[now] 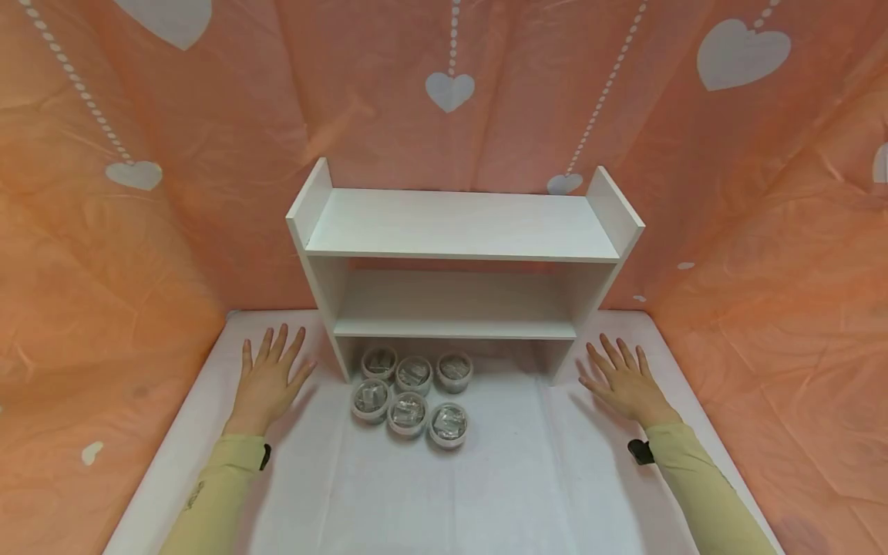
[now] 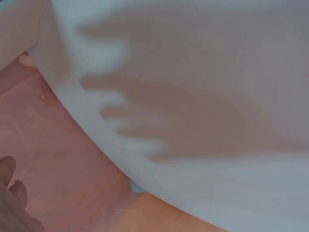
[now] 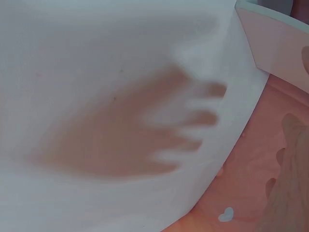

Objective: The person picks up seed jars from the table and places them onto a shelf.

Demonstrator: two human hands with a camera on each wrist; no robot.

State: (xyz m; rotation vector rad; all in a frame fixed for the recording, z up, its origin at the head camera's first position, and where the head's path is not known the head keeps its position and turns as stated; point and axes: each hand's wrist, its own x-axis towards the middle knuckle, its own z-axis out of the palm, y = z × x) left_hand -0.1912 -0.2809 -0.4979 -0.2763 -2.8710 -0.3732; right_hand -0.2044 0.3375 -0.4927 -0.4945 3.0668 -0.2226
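In the head view my left hand [image 1: 269,385] is held with straight, spread fingers left of a white shelf [image 1: 458,297], holding nothing. My right hand [image 1: 627,383] is spread the same way on the shelf's right side, also holding nothing. Several small round lidded tubs [image 1: 408,414] with grey, shiny contents stand grouped between the hands, at the shelf's lower left front. Both wrist views show a soft hand shadow on the white cloth, with part of the left hand [image 2: 17,203] and of the right hand [image 3: 289,179] at the frame edges.
The shelf has two white boards between side panels and stands at the back of a white-covered table [image 1: 499,493]. An orange-pink curtain [image 1: 388,116] with white hearts hangs behind and along both sides. A dark band [image 1: 641,452] is on the right wrist.
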